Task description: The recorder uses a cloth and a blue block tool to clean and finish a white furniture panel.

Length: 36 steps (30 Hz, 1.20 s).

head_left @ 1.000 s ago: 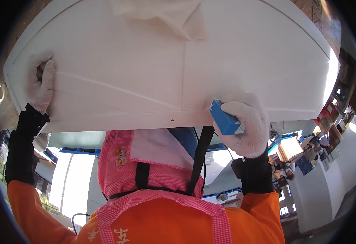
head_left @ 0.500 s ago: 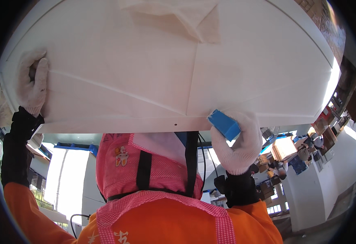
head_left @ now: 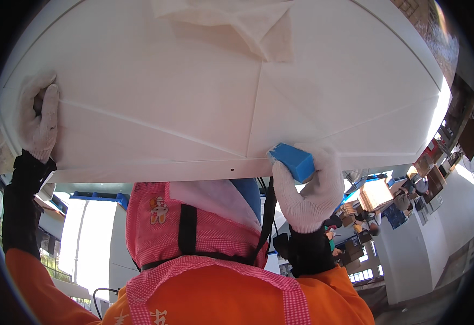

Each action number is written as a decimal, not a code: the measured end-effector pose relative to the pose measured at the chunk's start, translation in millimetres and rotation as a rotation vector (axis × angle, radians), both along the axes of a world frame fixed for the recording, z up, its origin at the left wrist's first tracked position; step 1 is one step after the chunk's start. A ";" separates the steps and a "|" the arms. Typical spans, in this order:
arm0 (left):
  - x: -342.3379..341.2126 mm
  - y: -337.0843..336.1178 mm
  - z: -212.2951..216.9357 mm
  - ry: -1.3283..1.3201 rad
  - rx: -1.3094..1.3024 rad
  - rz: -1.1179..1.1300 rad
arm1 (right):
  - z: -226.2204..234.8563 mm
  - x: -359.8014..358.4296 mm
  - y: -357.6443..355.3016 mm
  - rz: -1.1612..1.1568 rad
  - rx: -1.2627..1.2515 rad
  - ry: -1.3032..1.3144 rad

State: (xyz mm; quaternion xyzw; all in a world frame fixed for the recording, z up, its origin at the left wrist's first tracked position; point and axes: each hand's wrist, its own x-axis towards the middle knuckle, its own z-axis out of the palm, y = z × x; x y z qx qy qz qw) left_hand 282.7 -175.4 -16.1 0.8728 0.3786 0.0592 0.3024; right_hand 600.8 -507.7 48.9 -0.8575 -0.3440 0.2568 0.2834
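A large white panel [head_left: 155,103] with faint creased lines fills the upper view, its near edge in front of my chest. My left hand [head_left: 39,116], in a white knit glove, rests on the panel's left side, thumb apart from the fingers, with nothing seen in it. Also gloved, my right hand [head_left: 315,187] grips a blue sanding block [head_left: 296,161], a rectangular one, between thumb and fingers. The block lies against the panel close to its near edge, right of centre. A thin off-white cloth [head_left: 247,24] lies crumpled on the panel at the far side.
A small dark hole [head_left: 232,169] shows in the panel's near edge. Below it hang my pink checked apron [head_left: 215,235] and black straps. Cardboard boxes [head_left: 376,195] and people are in the background at right. A bright white surface with a blue rim [head_left: 93,233] stands at left.
My right hand has shifted slightly left with the blue sanding block, staying near the panel's edge. My left hand appears a little lower and further left, still on the panel.
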 end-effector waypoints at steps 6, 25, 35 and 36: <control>-2.0 3.5 2.2 -0.036 -0.023 -0.013 | -4.0 -4.2 -9.3 -0.008 0.060 0.020; 8.2 0.2 2.0 -0.091 0.031 -0.076 | 1.5 -10.7 -2.0 -0.023 0.019 -0.024; 4.1 -1.0 -1.3 -0.109 0.025 -0.012 | 12.1 -8.7 9.6 -0.068 -0.106 0.060; 2.1 1.5 -1.7 -0.100 0.011 -0.024 | 13.7 -7.7 11.2 -0.080 -0.125 0.053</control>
